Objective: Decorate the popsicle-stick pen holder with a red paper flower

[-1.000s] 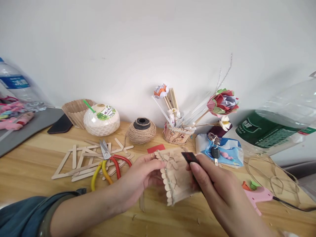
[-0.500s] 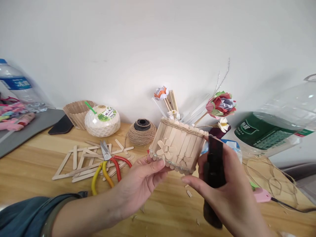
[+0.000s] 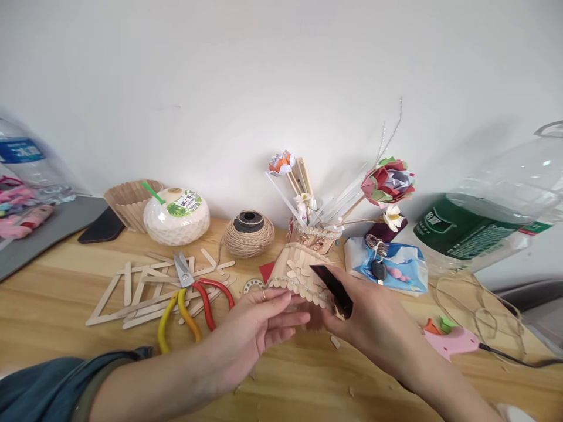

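We log: stick basket (image 3: 281, 268) bears flower (image 3: 298, 269) and trim (image 3: 302, 287); left hand (image 3: 253, 331) pinches its edge, right hand (image 3: 373, 310) grips black object (image 3: 338, 288); loose sticks (image 3: 141, 293) lie unused.

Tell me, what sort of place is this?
Probably a craft worktable, though whether in a home or a studio I can't tell. The loose wooden sticks, the spool of twine and the stick-built piece held in the left hand suggest it.

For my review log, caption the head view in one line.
Left hand at a flower-decorated craft-stick container's lower edge, right hand holding a black object.
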{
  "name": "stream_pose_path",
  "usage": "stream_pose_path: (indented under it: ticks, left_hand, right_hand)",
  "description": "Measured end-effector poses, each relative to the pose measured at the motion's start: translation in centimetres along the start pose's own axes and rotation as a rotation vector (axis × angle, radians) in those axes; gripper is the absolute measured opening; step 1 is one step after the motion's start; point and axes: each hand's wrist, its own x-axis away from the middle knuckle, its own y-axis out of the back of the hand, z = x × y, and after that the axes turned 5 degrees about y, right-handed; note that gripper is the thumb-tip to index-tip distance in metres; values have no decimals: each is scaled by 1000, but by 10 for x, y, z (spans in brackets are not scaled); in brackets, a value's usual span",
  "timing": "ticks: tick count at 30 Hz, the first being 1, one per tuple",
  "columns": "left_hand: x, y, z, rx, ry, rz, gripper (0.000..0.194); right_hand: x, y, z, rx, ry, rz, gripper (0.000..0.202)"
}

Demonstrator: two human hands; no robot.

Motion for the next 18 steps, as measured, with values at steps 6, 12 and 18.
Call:
stream_pose_path:
  ticks: [6, 12, 18]
  left_hand:
    - [20, 1, -17, -677, 195, 263, 22]
    - [35, -1, -48, -1219, -494, 43, 25]
    - [8, 7, -40, -1232, -355, 46, 89]
  right_hand:
    - [10, -3, -7, 13, 51, 63, 37]
    - [20, 3, -10, -84, 62, 169, 38]
    - [31, 12, 5, -264, 78, 213, 39]
